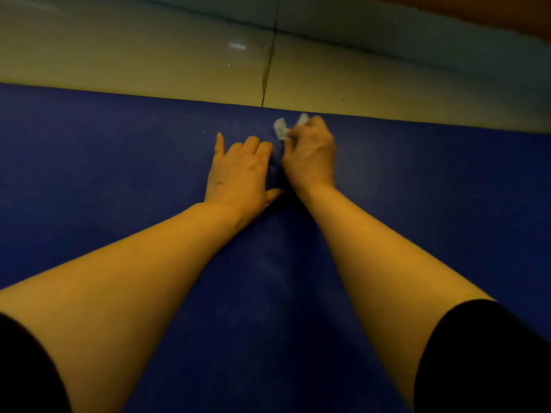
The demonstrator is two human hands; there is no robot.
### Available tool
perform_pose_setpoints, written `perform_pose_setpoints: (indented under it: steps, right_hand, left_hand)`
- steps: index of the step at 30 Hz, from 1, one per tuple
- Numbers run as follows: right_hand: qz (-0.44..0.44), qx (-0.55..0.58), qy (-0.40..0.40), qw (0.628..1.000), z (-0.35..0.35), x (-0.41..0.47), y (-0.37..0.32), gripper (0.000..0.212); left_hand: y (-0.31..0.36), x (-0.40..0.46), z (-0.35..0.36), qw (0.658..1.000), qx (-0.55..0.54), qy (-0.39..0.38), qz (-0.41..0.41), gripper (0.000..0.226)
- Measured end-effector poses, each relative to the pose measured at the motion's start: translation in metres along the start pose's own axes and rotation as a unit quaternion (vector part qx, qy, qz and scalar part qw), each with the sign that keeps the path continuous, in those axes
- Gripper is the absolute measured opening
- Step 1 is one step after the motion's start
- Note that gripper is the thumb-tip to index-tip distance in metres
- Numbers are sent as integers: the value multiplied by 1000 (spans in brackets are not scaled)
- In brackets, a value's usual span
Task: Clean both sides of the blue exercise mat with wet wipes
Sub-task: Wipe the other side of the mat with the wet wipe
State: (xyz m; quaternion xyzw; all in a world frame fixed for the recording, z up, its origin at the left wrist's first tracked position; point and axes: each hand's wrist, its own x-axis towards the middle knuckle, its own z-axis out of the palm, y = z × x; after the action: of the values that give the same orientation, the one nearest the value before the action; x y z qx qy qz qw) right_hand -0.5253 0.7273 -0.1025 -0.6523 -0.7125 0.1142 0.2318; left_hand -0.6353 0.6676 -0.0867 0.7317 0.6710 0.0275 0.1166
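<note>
Black sleeve ends at both lower corners, bare forearms reaching forward over the blue exercise mat, which lies flat across the frame on a pale tiled floor. Far edge of the mat running just below a dark grout line between two tiles. Left hand resting palm down on the mat, little finger stretched forward, other fingers bent at the knuckles, thumb angled out toward the right wrist; nothing held. Right hand just beside it, close to the mat's far edge, fingers curled round a crumpled white wet wipe, two tufts of which poke out past the knuckles. Wipe down at the mat surface; whether pressed flat against it cannot be told through the blur. Faint pale streaks on the mat between the forearms. Glare patch on the glossy tile beyond. Brown edge at the upper right corner, too dim to identify.
</note>
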Motion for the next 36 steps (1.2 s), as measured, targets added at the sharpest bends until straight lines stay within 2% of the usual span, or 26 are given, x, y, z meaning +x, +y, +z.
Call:
perform_pose_setpoints:
  steps: [2, 3, 5, 8, 11, 13, 15, 18, 21, 23, 28, 31, 34, 36]
  right_hand:
    - [-52, -23, -40, 998, -1, 7, 6, 27]
    - [-45, -47, -38, 997, -5, 14, 16, 25]
    - [23, -88, -1, 996, -14, 30, 38, 25]
    - [124, -66, 36, 989, -17, 43, 42, 23]
    - [69, -40, 4, 997, 0, 47, 7, 22]
    - [4, -24, -22, 999, 10, 48, -5, 22]
    - [-18, -43, -27, 999, 6, 54, 7, 25]
    - [58, -84, 25, 994, -20, 62, 61, 28]
    - [159, -77, 68, 982, -36, 64, 87, 26]
    - [139, -71, 61, 986, -27, 62, 73, 26]
    - [-22, -53, -6, 998, -7, 41, 34, 27]
    - [9, -101, 13, 995, -23, 47, 67, 28]
    - [91, -75, 69, 991, -35, 41, 89, 24]
    - [80, -56, 81, 992, -30, 27, 76, 28]
  left_hand:
    - [-1, 0, 0, 1000, 15, -9, 0, 72]
    - [-2, 0, 0, 1000, 19, -16, -1, 75]
    - [-4, 0, -1, 1000, 17, -24, -3, 75]
    - [-2, 3, 3, 1000, -24, -10, 14, 72]
    - [12, 6, 7, 997, -76, -11, 25, 80]
    - [21, 8, 9, 996, -80, -5, 31, 86]
    - [26, 10, 11, 998, -54, -19, 33, 95]
    - [27, 11, 15, 998, 0, -56, 34, 103]
    - [28, 11, 18, 998, -10, -60, 26, 103]
    - [30, 12, 19, 998, -23, -52, 20, 103]
    - [29, 11, 21, 999, -36, -35, 20, 103]
    - [27, 10, 21, 998, -32, -43, 22, 102]
    - [27, 9, 21, 998, -38, -46, 18, 101]
    - [29, 8, 21, 998, -47, -42, 14, 100]
